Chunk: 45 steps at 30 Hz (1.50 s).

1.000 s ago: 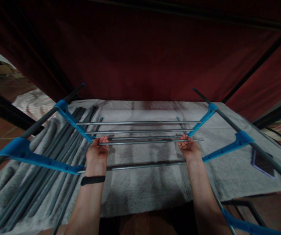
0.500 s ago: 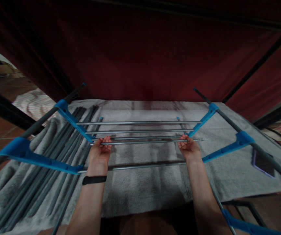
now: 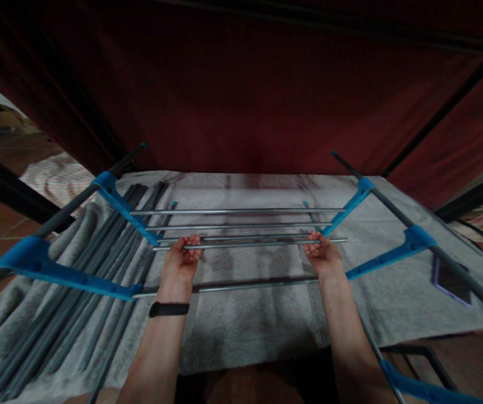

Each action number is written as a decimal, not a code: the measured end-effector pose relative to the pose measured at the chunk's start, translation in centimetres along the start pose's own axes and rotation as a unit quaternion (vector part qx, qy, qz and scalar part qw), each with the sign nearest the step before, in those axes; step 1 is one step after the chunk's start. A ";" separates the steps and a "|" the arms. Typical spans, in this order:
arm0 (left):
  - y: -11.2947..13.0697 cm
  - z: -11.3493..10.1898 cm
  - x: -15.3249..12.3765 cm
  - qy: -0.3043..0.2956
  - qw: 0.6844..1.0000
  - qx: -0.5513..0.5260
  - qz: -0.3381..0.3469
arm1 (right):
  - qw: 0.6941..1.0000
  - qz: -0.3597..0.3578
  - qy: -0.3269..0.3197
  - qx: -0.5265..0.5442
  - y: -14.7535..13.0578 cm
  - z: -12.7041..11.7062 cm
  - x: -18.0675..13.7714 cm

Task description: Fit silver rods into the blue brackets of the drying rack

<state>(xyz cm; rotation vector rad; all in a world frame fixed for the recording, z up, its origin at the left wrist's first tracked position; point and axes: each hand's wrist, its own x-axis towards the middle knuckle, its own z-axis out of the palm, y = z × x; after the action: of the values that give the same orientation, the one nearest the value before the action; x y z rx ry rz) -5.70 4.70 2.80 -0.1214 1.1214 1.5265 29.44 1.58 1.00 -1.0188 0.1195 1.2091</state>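
Note:
Both my hands grip one thin grey metal rod [image 3: 249, 243] that runs crosswise in front of me. My left hand [image 3: 181, 261], with a black band on its wrist, curls round the rod a little in from its left end. My right hand [image 3: 322, 253] is closed round the rod near its right end. The rod lies level with the blue plastic side brackets, one on the left [image 3: 120, 204] and one on the right [image 3: 348, 206], of a rack frame. Two more rods [image 3: 237, 211] span those brackets just behind it. Another rod [image 3: 245, 285] crosses lower, under my wrists.
A grey towel-like cloth [image 3: 245, 325] covers the surface below. Several loose grey tubes [image 3: 77, 314] lie on it at the left. A dark phone [image 3: 451, 279] lies on it at the right. Dark red fabric walls [image 3: 241, 95] on black poles close off the back.
My left hand has slid to the right along the rod, away from the left bracket. The rod has shifted slightly left. My right hand has stayed almost in place.

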 end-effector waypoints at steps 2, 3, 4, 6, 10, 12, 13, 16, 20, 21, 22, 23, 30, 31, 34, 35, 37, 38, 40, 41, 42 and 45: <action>-0.2 0.1 -0.1 -0.005 1.000 0.003 -0.001 | 1.000 0.001 -0.004 0.002 0.0 -0.1 0.1; -0.3 0.1 -0.2 -0.007 1.000 0.006 -0.004 | 1.000 0.001 -0.006 0.002 0.0 -0.1 0.1; -0.4 0.2 -0.3 -0.009 1.000 0.009 -0.007 | 1.000 0.000 -0.009 0.002 0.1 -0.1 0.1; -0.6 0.3 -0.6 -0.012 1.000 0.017 -0.011 | 1.000 -0.003 -0.012 -0.001 0.1 -0.1 0.2; -1.1 0.5 -1.0 -0.019 0.999 0.030 -0.018 | 1.000 -0.006 -0.012 -0.006 0.3 -0.1 0.2; -1.3 0.6 -1.0 -0.024 0.999 0.034 -0.022 | 1.000 -0.006 -0.013 -0.005 0.3 -0.1 0.2; -1.4 0.6 -1.0 -0.027 0.999 0.037 -0.023 | 1.000 -0.006 -0.013 -0.004 0.3 -0.1 0.2; -1.7 0.6 -1.0 -0.034 0.998 0.044 -0.024 | 1.000 -0.006 -0.013 -0.004 0.3 -0.1 0.2; -2.0 0.6 -1.0 -0.045 0.997 0.050 -0.028 | 1.000 -0.011 -0.014 -0.009 0.5 0.0 0.2; -2.1 0.6 -1.0 -0.047 0.997 0.052 -0.029 | 1.000 -0.010 -0.014 -0.009 0.5 0.0 0.1; -2.2 0.6 -1.1 -0.050 0.997 0.053 -0.030 | 1.000 -0.009 -0.014 -0.009 0.6 0.0 0.1; -2.3 0.6 -1.1 -0.053 0.997 0.053 -0.030 | 1.000 -0.007 -0.014 -0.008 0.6 0.1 0.1; -3.3 1.0 -1.9 -0.083 0.993 0.077 -0.032 | 1.000 0.008 -0.005 0.001 0.8 0.5 -0.3; -3.4 1.1 -2.0 -0.087 0.993 0.079 -0.030 | 1.000 0.009 -0.004 0.004 0.8 0.5 -0.3; -3.6 1.2 -2.4 -0.096 0.992 0.079 -0.029 | 1.000 0.011 -0.005 0.006 0.7 0.4 -0.2; -3.5 1.2 -2.4 -0.098 0.992 0.078 -0.029 | 1.000 0.013 -0.006 0.005 0.7 0.3 -0.1; -3.2 1.2 -2.3 -0.100 0.992 0.078 -0.025 | 1.000 0.014 -0.006 -0.001 0.5 0.0 0.0; -2.9 1.2 -2.2 -0.099 0.992 0.078 -0.020 | 1.000 0.012 -0.004 -0.003 0.4 -0.1 0.1; -2.2 1.0 -2.0 -0.094 0.992 0.080 -0.009 | 1.000 0.006 0.006 -0.005 0.1 -0.3 0.3; -1.8 1.0 -1.9 -0.091 0.993 0.079 -0.002 | 1.000 0.003 0.012 -0.004 0.0 -0.4 0.4; -1.4 0.9 -1.8 -0.087 0.993 0.079 0.005 | 1.000 0.001 0.019 -0.002 -0.2 -0.6 0.4; -0.4 0.8 -1.7 -0.076 0.994 0.078 0.024 | 0.999 -0.008 0.050 0.002 -0.6 -0.9 0.8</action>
<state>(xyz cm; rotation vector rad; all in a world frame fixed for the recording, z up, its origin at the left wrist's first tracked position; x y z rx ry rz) -4.44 3.97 4.08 0.1276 1.1233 1.4583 30.59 1.49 0.37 -1.0761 0.1914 1.1434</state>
